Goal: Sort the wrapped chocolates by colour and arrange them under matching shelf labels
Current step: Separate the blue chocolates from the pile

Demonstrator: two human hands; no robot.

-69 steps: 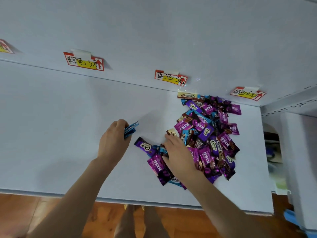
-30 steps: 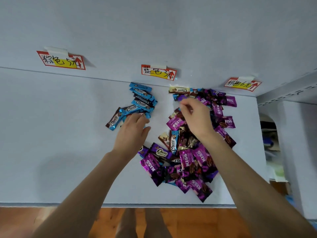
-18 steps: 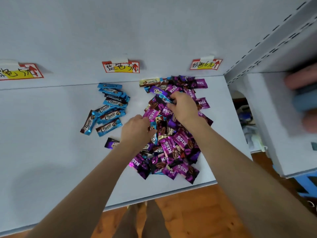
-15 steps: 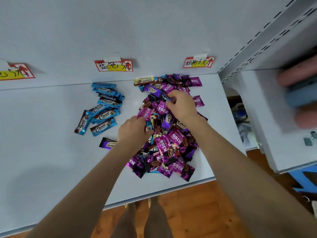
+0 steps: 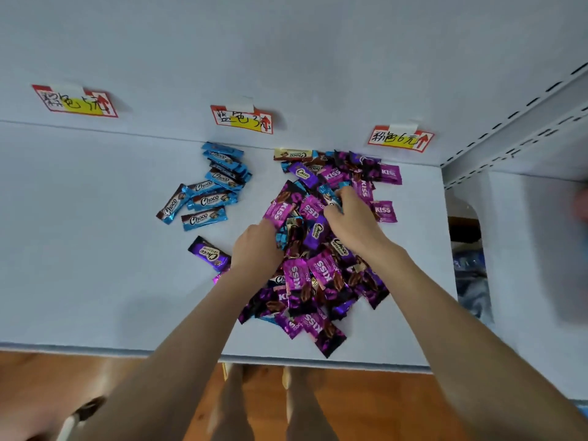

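Though left hand (image 5: 254,246) and right hand (image 5: 351,218) curl into one glossy purple-magenta foil-wrapped chocolate heap (image 5: 318,281), I cannot tell what either grip holds; about eight blue foil bars (image 5: 210,200) lie centre-left, below three red-yellow paper labels (image 5: 241,120).

Three handwritten labels are taped to the back wall of the shelf. The first label (image 5: 74,101), at ten o'clock, seems to read 棕色5元, but its first character is unclear. The second label (image 5: 242,120), at twelve o'clock, reads 蓝色3元. The third label (image 5: 401,140), at one o'clock, reads 粉色6元. Each has a red arrow pointing up. The blue wrappers (image 5: 208,200) say "Choco" and the pink wrappers (image 5: 385,210) say "KISS". The purple wrapper (image 5: 208,253) at six o'clock of the blue ones and the cream wrapper (image 5: 292,154) also say "Choco".
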